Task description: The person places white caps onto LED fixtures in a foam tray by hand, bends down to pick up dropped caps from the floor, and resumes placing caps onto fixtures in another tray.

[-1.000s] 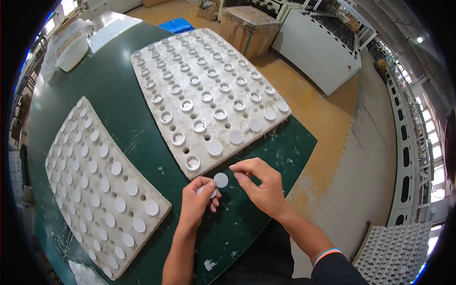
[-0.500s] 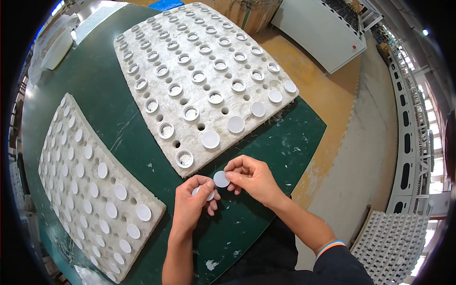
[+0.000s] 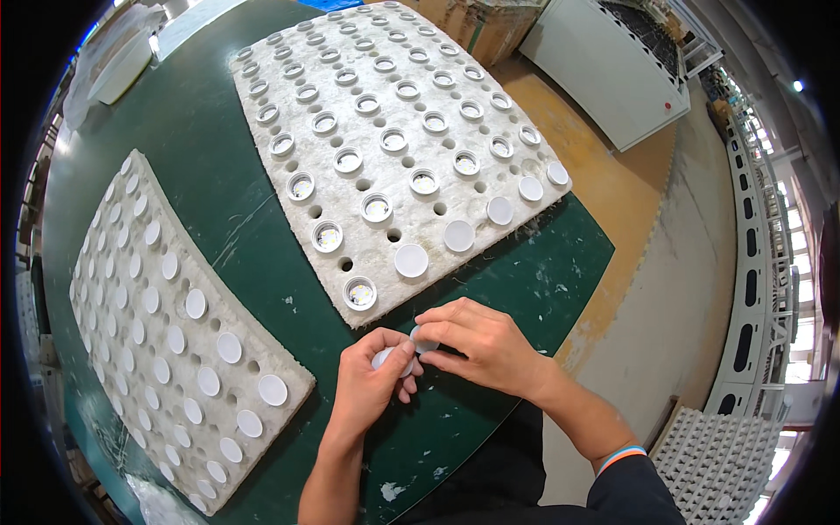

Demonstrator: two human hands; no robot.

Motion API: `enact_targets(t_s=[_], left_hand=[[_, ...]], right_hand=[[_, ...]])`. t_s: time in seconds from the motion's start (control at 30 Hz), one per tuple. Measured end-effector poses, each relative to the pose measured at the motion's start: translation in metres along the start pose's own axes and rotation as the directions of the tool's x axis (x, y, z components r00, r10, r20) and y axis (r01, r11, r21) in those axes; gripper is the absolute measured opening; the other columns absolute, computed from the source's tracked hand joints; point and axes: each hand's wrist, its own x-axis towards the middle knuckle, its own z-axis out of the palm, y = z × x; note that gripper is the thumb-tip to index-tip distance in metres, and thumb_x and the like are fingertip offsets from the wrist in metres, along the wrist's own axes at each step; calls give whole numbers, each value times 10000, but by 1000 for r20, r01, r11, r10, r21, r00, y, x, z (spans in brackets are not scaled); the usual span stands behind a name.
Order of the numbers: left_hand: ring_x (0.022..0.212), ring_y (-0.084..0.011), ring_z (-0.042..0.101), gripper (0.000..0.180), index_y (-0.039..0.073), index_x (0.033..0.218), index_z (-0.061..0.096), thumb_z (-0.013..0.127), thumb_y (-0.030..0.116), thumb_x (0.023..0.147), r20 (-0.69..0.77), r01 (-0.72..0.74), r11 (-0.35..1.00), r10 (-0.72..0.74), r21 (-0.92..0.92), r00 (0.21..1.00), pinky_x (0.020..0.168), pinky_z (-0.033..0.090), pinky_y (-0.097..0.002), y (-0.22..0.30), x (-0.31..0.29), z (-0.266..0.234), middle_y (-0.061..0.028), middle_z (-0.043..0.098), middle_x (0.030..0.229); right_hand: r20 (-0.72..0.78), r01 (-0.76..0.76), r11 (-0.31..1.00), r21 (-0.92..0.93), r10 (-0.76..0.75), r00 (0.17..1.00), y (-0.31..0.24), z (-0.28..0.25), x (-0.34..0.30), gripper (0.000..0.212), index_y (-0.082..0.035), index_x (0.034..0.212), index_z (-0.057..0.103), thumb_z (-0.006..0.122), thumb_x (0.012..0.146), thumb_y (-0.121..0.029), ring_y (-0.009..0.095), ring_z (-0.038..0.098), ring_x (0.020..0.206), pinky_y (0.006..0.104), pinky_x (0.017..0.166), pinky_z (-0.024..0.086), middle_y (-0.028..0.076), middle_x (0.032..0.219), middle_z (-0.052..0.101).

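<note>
My left hand (image 3: 372,376) is closed around white round discs (image 3: 381,360), thumb on top; how many is hidden. Between the fingers of my right hand (image 3: 481,346) is another white disc (image 3: 423,339), partly covered and close against the left fingertips. Just beyond my hands lies a pale foam board (image 3: 416,223) with rows of round white cups. An open cup (image 3: 360,293) at its near corner shows a small light board inside. Along the near right edge, several cups carry flat white covers (image 3: 411,261).
A second foam board (image 3: 278,415) at the left holds rows of white discs. Both lie on a green table (image 3: 254,262). A white tub (image 3: 122,74) stands far left, and clear plastic (image 3: 157,499) lies near left. Beyond are a cardboard box (image 3: 490,26) and a white machine (image 3: 595,70).
My right hand has turned so its fingers now cover more of the disc. My left hand keeps its grip. The whole view has shifted slightly, and the boards appear farther right and lower.
</note>
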Motion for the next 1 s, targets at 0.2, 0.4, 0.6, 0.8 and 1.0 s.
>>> enact_targets(t_s=[0.2, 0.4, 0.6, 0.8, 1.0], left_hand=[[569, -121, 567, 299, -42, 1061, 571, 517, 226, 940, -38, -46, 980, 39, -195, 999, 455, 468, -226, 3, 0, -6, -106, 606, 758], [694, -169, 622, 354, -89, 1182, 506, 499, 160, 932, -24, -67, 968, 63, -244, 998, 514, 512, -251, 2, 2, -5, -156, 632, 889], [717, -191, 653, 380, -92, 1197, 500, 567, 135, 899, -10, -29, 976, 28, -215, 1000, 533, 523, -245, 4, 2, -6, -193, 645, 920], [619, -139, 628, 338, -73, 1114, 548, 606, 166, 883, -51, -48, 970, 37, -238, 998, 473, 503, -212, 1, 3, -8, -153, 654, 831], [547, -119, 601, 324, -53, 1071, 565, 631, 190, 868, -63, -44, 974, 31, -223, 998, 439, 480, -205, 1, 2, -8, -128, 645, 754]], right_hand=[[436, -302, -320, 898, 556, 707, 5, 10, -16, 298, -36, 1057, 582, 620, 888, -279, 115, 625, 802, 228, 628, 520, 103, 1002, 648], [581, -119, -646, 754, 571, 580, -5, 31, -26, 348, -58, 1083, 574, 620, 877, -335, 114, 620, 833, 201, 608, 524, 88, 1012, 633], [588, -12, -701, 713, 589, 554, -9, 37, -26, 343, -51, 1069, 567, 616, 880, -333, 137, 615, 863, 200, 615, 522, 97, 1042, 617], [576, 58, -722, 690, 595, 560, -15, 37, -25, 343, -47, 1062, 566, 598, 891, -342, 146, 616, 861, 206, 629, 521, 99, 1042, 615], [564, 141, -757, 638, 583, 585, -19, 39, -22, 335, -41, 1037, 578, 573, 904, -349, 142, 581, 889, 213, 604, 486, 91, 1046, 590]])
